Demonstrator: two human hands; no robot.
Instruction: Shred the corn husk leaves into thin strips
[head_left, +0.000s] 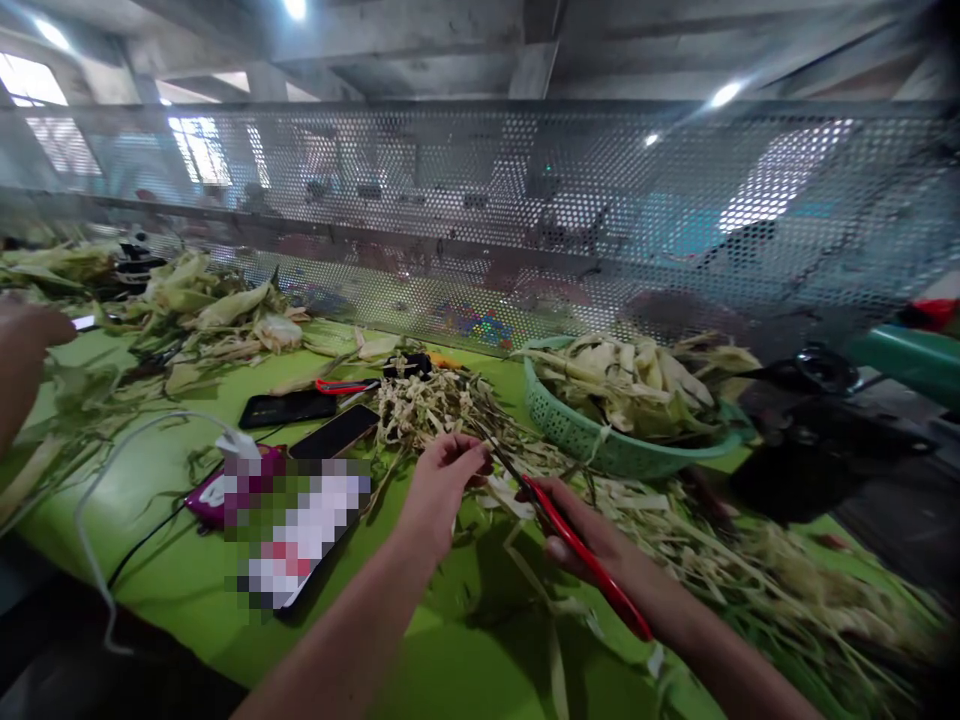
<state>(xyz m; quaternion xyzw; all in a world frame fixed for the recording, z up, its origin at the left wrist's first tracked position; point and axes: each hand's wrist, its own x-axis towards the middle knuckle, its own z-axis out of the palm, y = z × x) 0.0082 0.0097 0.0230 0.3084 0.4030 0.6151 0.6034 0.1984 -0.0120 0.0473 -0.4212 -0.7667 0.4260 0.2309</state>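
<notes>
Near the middle of the head view, my left hand (444,490) is closed in a pinch on a small pale piece of corn husk, mostly covered by the fingers. My right hand (574,525) grips red-handled scissors (581,555). Their dark blades point up and left, with the tips close beside my left fingertips. Just beyond my left hand lies a heap of small husk cuttings (412,410). Long loose husk strips (675,540) spread over the green table (420,640) to the right of my right hand.
A green basket (637,455) holds corn husks (630,385). Two dark phones (334,433), a red-and-black tool (346,386) and a purple power strip (214,505) with a white cable lie left. Perforated metal panel (450,220) stands behind. Another person's arm (22,360) reaches in at far left.
</notes>
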